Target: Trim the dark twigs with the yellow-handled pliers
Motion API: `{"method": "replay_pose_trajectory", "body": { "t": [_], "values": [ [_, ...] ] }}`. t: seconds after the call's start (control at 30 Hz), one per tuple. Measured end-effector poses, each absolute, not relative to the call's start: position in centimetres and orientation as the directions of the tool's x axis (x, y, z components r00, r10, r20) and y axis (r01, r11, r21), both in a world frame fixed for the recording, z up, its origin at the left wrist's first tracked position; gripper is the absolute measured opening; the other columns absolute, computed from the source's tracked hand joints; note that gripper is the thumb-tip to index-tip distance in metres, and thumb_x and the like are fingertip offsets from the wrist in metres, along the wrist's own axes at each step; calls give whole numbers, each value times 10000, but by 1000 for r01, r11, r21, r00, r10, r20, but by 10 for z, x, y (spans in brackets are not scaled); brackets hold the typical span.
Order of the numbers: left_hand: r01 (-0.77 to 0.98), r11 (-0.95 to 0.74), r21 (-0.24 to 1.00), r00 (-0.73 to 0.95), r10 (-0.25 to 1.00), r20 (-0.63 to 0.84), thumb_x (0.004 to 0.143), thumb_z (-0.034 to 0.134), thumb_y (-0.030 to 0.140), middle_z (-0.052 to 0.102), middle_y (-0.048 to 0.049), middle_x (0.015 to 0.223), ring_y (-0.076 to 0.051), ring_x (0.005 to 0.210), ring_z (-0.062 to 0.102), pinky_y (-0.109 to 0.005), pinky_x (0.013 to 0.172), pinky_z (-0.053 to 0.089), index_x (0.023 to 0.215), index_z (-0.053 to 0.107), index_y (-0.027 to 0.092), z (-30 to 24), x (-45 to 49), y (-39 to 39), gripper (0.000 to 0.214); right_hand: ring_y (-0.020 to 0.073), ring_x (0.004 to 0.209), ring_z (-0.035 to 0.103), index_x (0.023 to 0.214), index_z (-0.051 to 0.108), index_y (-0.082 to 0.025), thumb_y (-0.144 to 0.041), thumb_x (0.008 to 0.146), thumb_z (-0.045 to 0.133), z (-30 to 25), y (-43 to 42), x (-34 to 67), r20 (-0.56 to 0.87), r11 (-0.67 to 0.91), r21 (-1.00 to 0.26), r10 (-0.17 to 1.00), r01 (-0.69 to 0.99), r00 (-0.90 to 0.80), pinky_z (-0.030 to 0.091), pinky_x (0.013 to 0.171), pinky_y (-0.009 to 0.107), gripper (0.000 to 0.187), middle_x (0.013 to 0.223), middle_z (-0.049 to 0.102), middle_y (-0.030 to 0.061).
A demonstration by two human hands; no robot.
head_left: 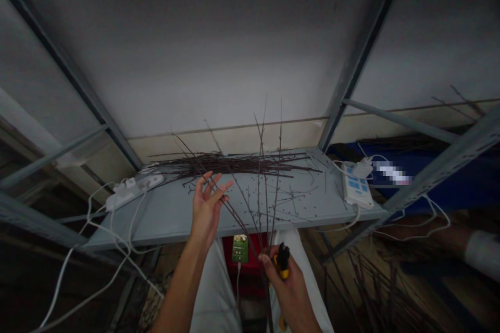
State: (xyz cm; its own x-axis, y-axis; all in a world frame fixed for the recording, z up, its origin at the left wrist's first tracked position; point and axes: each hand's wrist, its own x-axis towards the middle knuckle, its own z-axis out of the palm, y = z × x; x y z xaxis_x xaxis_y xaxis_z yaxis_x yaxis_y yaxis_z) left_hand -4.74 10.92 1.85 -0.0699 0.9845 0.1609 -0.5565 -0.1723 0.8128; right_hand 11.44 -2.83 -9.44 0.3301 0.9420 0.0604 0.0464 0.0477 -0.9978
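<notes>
My right hand (287, 276) is closed around the lower stem of a thin, dark, bare branch (266, 192), whose side twigs fan upward over the shelf. A yellow-and-black hand tool (282, 260), which looks like pruning shears, is in the same hand, its lower part hidden by the palm. My left hand (208, 205) is raised over the shelf's front with fingers spread, beside the branch's left-leaning twig, which passes by the fingertips. Whether they touch is unclear. Behind both hands, a heap of dark twigs (234, 165) lies along the back of the grey metal shelf (156, 218).
White power strips sit at the shelf's left (135, 190) and right (357, 187), with loose cables trailing. Small cuttings litter the shelf. Below its edge is a cabled device with a green face (239, 248). More branches (375, 291) stand lower right, near another person's arm (441, 234).
</notes>
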Motion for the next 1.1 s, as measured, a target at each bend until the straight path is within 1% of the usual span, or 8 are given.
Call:
{"method": "replay_pose_trajectory", "body": {
  "t": [0.07,0.2,0.3,0.37,0.47,0.63,0.73,1.1],
  "values": [
    [-524,-218,823,-129,976,176,759,842,181,577,-140,1391,-268,1098,701,-245,710,514,1381,433,329,12,-44,106,758,185,659,598,852,584,-205,-553,838,677,-89,-31,112,57,47,-998,944,38,325,482,563,260,360,757,628,21],
    [-491,-242,837,-166,969,182,753,855,166,490,-147,1503,-250,1143,686,-356,930,528,1531,175,428,0,-36,91,1066,168,623,561,836,566,-210,-536,837,686,-76,-34,110,59,56,-998,936,17,346,478,578,263,347,709,591,-4],
    [-417,-108,903,-51,994,95,734,872,212,514,-164,1497,-273,1209,646,-371,982,515,1468,410,312,-11,-29,70,873,152,587,526,820,556,-212,-528,823,707,-72,-32,112,45,49,-999,940,-3,338,463,565,255,351,665,549,-29],
    [-326,9,945,88,996,21,755,853,296,642,-179,1354,-280,1147,676,-369,968,524,1288,620,196,-20,-24,55,591,156,606,533,818,568,-206,-535,807,722,-74,-30,113,43,39,-999,936,17,351,461,576,257,363,674,554,-26],
    [-231,81,969,218,975,-30,779,821,380,765,-149,1086,-258,981,726,-350,899,548,1092,727,146,-33,-17,36,401,171,631,543,823,589,-199,-553,791,728,-78,-28,116,51,31,-998,927,58,371,462,595,271,381,689,571,-13],
    [-219,36,975,217,976,13,766,831,356,769,-70,821,-210,809,723,-278,760,544,838,701,160,-40,-12,26,246,170,628,528,827,574,-205,-551,798,722,-82,-29,116,42,28,-999,931,44,362,447,594,275,377,695,576,-14],
    [-270,41,962,247,969,28,818,785,353,759,-56,795,-195,777,715,-257,723,521,756,625,172,-38,-10,25,249,175,656,537,834,564,-206,-548,798,721,-82,-28,116,36,29,-999,934,25,356,446,614,278,378,721,592,-6],
    [-398,242,885,289,948,-129,802,800,365,791,-108,917,-249,886,743,-321,828,533,856,605,180,-40,-7,19,274,181,677,542,821,578,-203,-520,779,754,-78,-32,119,-8,9,-999,937,-47,350,428,617,272,365,727,599,-6]
  ]
}}
